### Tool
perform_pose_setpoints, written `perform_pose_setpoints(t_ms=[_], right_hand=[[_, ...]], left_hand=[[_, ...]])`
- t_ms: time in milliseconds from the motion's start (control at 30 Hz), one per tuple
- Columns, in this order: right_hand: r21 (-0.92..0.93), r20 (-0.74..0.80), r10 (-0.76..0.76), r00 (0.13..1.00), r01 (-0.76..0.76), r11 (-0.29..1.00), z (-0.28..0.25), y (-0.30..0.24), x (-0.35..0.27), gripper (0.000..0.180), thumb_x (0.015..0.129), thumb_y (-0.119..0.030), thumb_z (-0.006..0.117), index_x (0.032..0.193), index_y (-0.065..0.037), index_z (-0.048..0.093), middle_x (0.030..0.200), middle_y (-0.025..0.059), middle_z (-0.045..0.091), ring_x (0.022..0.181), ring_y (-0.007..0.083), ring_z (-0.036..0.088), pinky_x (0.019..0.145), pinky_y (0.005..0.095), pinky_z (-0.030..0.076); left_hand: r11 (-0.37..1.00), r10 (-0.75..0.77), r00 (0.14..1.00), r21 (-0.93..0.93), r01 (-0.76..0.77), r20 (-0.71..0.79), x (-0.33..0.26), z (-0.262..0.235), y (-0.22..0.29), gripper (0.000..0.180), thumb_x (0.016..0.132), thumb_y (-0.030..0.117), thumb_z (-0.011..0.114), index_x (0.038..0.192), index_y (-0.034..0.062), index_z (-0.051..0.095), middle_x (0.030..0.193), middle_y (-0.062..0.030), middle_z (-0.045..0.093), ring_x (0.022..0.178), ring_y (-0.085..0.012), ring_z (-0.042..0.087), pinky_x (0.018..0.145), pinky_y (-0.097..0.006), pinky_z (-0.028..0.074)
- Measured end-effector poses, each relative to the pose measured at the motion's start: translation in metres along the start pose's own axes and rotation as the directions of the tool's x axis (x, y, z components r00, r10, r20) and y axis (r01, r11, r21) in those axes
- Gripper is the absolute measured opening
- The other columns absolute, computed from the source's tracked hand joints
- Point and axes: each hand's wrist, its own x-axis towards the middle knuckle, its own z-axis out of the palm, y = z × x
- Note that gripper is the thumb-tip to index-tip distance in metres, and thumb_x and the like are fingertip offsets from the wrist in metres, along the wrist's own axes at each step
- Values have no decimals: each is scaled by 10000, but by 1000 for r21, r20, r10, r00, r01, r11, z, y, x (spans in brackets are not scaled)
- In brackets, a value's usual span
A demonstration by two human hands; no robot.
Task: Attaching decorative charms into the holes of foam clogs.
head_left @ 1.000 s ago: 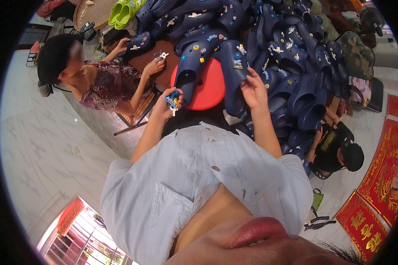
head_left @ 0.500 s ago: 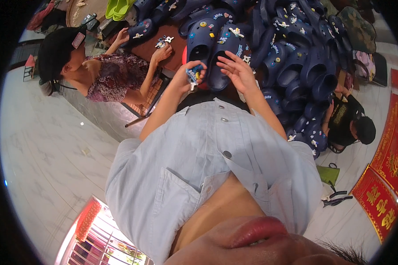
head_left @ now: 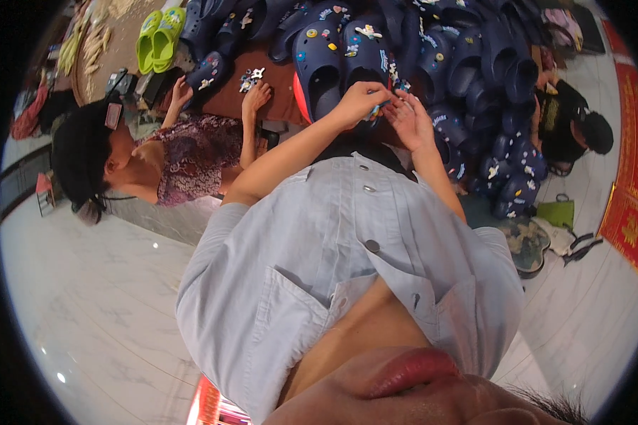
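My left hand (head_left: 361,105) has crossed to the right in front of a pair of navy clogs. Its fingers are closed, and a bit of blue from the small shoe charms (head_left: 378,112) shows under them. My right hand (head_left: 411,122) meets its fingertips, fingers curled in; what lies between them is too small to make out. Just beyond, the left clog (head_left: 317,60) carries yellow and blue charms near its toe. The right clog (head_left: 365,51) has a white figure charm and blue charms along its side. Both clogs lie toes away from me.
Many navy clogs (head_left: 468,57) are heaped at the right. To the left, a person (head_left: 198,145) in a patterned top has one hand by loose charms (head_left: 251,79) and the other at a navy clog (head_left: 207,74). Green clogs (head_left: 161,39) lie farther back. Another person (head_left: 571,124) sits at the right.
My left hand has moved right with the charms, from beside the left clog to my right hand. My right hand's fingers have curled in toward it. The whole view has shifted slightly.
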Motion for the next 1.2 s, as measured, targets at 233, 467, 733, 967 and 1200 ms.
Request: perform_pose_setpoints(t_ms=[233,467,733,967,1200], right_hand=[[400,67,-79,995,46,915,48,24,-37,489,953,-459,380,1298,-119,446,1342,94,444,1254,270,398,1057,449,304],[633,251,-133,959,-59,772,23,26,-20,603,922,-552,361,1352,-130,396,1385,103,419,1312,283,336,1095,448,249],[516,676,-149,722,-319,795,-20,1,30,556,930,-496,402,1320,-100,423,1378,106,427,1289,257,378,1077,414,299],[440,258,-76,963,-48,896,-34,-36,82,482,971,-454,313,1093,-65,571,1170,196,556,1046,349,531,899,514,434],[316,-155,108,982,-55,947,-135,-26,173,458,953,-473,367,1111,-76,530,1131,218,554,1008,400,533,879,543,430]], left_hand=[[455,660,720,647,-612,217,11,35,0,191,773,200,625,861,32,649,808,-128,626,687,-281,618,589,-364,493],[69,659,582,732,-678,477,21,47,-6,250,774,274,636,858,38,642,863,-99,609,896,-272,566,758,-382,458],[-100,694,548,816,-570,468,32,44,13,356,778,361,630,981,68,632,1000,-120,601,1070,-303,512,877,-428,411],[82,880,441,859,-505,175,25,9,46,290,716,126,671,998,74,630,977,-124,592,1004,-323,548,846,-415,456],[271,820,559,944,-189,-123,-57,-25,12,188,756,7,610,936,45,652,974,-130,627,941,-295,594,823,-367,476]])
